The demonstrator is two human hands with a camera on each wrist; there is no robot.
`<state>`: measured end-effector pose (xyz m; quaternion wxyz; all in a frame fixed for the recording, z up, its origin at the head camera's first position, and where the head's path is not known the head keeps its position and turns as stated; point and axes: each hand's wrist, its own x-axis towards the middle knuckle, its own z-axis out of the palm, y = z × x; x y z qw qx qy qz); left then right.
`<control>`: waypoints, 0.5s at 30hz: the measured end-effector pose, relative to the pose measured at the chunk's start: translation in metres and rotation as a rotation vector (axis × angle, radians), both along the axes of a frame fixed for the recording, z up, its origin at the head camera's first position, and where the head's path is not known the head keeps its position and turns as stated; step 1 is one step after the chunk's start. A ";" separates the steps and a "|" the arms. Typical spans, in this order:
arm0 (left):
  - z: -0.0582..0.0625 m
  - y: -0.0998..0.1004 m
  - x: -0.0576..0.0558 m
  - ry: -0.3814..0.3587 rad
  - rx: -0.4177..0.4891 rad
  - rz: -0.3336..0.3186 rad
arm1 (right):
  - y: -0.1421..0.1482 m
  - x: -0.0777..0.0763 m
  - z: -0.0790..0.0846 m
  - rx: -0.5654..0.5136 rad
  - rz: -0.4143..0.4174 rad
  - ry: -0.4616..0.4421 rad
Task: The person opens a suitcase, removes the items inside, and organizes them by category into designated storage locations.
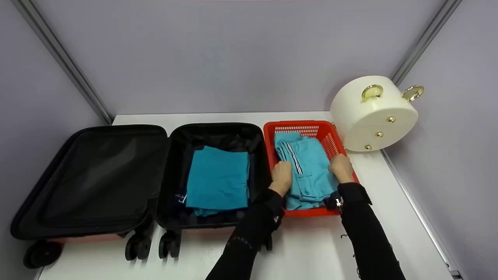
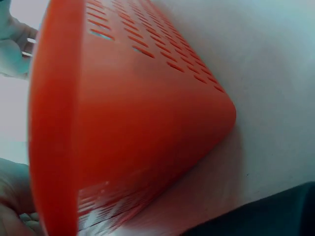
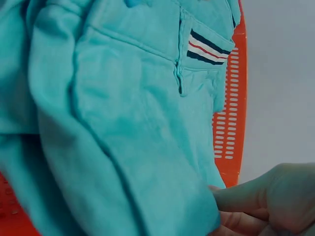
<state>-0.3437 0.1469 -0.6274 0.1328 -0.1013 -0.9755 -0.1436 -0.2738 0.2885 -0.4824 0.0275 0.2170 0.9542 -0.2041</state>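
1. The red basket point(image 1: 311, 212) sits on the white table point(image 1: 303, 249), and the turquoise garment point(image 1: 311, 163) lies folded inside it, its striped trim facing up.
2. The right hand point(image 1: 341, 168) is at the basket's right side, thumb and fingers pinching the edge of the turquoise garment.
3. The left hand point(image 1: 282, 175) is at the basket's left side, beside the same garment; its fingers look bent, but their tips are hidden, so I cannot tell whether they grip anything.
4. Just left of the basket is an open suitcase half point(image 1: 210, 225), holding a folded teal cloth point(image 1: 218, 181) on top of a dark fabric point(image 1: 181, 198) with white lettering.
5. Farther left of the basket lies the other suitcase half point(image 1: 97, 175).
6. Behind and right of the basket stands a cream bag point(image 1: 373, 112) with gold-coloured rings.
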 end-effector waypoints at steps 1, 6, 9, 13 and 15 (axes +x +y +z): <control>-0.020 0.007 -0.011 -0.015 -0.009 0.000 | 0.000 0.000 -0.001 0.006 0.000 -0.010; -0.045 0.019 -0.025 -0.079 -0.027 0.041 | -0.002 0.000 -0.005 0.000 0.000 -0.065; -0.049 0.021 -0.023 -0.023 -0.045 0.069 | -0.006 0.001 -0.005 -0.005 -0.009 -0.091; -0.044 0.023 -0.020 -0.135 -0.030 0.071 | -0.013 0.003 0.001 -0.010 0.011 -0.070; -0.030 0.021 -0.012 -0.161 -0.027 0.060 | -0.017 0.004 0.004 -0.018 0.046 -0.042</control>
